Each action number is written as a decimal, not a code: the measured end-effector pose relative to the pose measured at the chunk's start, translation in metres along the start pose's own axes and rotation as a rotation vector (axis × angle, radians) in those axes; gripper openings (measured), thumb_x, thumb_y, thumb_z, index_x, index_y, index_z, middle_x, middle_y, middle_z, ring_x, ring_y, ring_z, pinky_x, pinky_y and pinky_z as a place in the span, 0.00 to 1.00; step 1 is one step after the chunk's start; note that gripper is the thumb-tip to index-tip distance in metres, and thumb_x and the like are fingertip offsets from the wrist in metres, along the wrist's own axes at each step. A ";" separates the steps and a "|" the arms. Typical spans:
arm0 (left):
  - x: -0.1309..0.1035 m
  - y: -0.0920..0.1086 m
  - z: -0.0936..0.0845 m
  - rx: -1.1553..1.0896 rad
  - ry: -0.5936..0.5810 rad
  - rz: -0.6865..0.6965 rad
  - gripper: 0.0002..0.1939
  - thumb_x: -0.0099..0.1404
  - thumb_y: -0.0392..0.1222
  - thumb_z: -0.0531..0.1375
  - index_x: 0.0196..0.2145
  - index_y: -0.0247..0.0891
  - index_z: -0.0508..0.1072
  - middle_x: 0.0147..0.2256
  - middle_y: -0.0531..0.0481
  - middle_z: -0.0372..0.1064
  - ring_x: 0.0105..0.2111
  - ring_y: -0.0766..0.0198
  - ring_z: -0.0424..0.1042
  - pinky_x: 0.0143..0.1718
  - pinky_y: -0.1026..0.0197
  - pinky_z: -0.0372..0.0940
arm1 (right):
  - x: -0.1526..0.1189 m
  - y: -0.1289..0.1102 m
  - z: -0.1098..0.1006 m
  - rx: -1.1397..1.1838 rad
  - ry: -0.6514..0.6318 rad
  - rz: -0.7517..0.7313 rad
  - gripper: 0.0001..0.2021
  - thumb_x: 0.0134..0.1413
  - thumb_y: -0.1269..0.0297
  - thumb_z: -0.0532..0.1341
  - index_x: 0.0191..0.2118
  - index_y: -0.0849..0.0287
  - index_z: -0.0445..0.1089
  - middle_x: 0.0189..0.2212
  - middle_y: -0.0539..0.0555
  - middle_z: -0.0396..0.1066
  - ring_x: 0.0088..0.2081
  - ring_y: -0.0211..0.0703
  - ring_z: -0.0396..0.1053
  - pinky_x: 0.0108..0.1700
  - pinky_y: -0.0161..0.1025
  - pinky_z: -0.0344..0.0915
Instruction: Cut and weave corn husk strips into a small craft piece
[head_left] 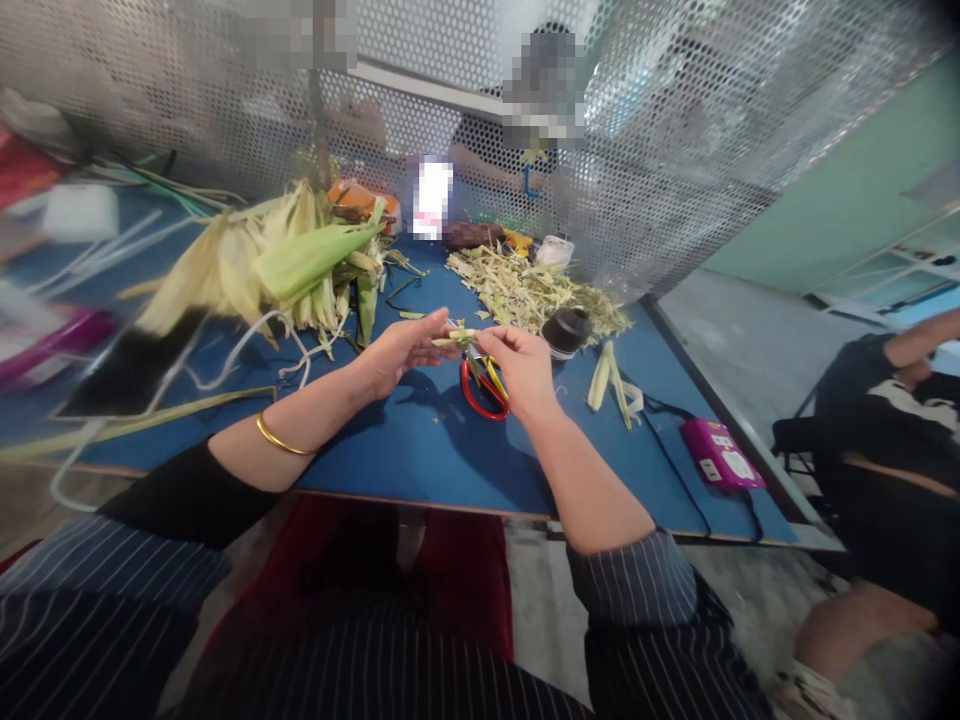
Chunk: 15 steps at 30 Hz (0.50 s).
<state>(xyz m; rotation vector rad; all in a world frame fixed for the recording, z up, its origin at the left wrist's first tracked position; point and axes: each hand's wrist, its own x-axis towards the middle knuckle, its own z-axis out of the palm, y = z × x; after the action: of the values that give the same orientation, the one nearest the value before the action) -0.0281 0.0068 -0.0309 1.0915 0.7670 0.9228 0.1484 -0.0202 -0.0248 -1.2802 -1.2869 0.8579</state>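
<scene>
A small knotted piece of pale green corn husk (459, 339) is pinched between the thumb and fingers of my right hand (519, 368). Just left of it, my left hand (405, 352) has its fingers stretched out and the thumb apart, with the fingertips close to the piece; whether they touch it is hard to see. Under the hands, red-handled scissors (480, 411) lie on the blue table (390, 440), with something yellow beside the handles. To the right of my right hand stands a black spool (566, 328).
Corn husks (300, 265) are heaped at the left, beside a dark phone-like slab (131, 370) and a white cable (240, 350). Husk scraps (517, 285) lie behind. Loose strips (611, 380) and a purple packet (721, 455) are at the right. Perforated metal screen (450, 95) at back; a person (885, 430) sits right.
</scene>
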 end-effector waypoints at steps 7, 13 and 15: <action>-0.001 -0.009 0.008 0.022 0.099 0.116 0.16 0.49 0.48 0.70 0.32 0.35 0.78 0.34 0.47 0.75 0.32 0.66 0.72 0.40 0.61 0.66 | 0.000 0.007 0.004 -0.017 -0.045 0.008 0.13 0.45 0.55 0.64 0.30 0.61 0.74 0.24 0.50 0.72 0.27 0.37 0.65 0.34 0.37 0.63; -0.001 -0.008 0.011 0.004 0.109 0.099 0.12 0.49 0.45 0.69 0.26 0.34 0.76 0.27 0.50 0.71 0.27 0.69 0.69 0.36 0.63 0.66 | 0.000 0.009 0.003 -0.153 -0.056 -0.088 0.11 0.48 0.57 0.62 0.29 0.61 0.72 0.23 0.49 0.69 0.26 0.36 0.63 0.34 0.36 0.61; -0.001 -0.007 0.012 0.007 0.108 0.084 0.12 0.49 0.45 0.70 0.26 0.34 0.76 0.26 0.50 0.71 0.26 0.70 0.68 0.35 0.63 0.65 | 0.001 0.011 0.003 -0.180 -0.056 -0.113 0.10 0.49 0.58 0.61 0.28 0.61 0.72 0.23 0.49 0.69 0.26 0.35 0.62 0.34 0.36 0.61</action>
<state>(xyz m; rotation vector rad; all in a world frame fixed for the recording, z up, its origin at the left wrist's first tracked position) -0.0166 0.0005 -0.0342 1.0932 0.8185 1.0576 0.1477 -0.0173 -0.0358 -1.3164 -1.4942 0.7153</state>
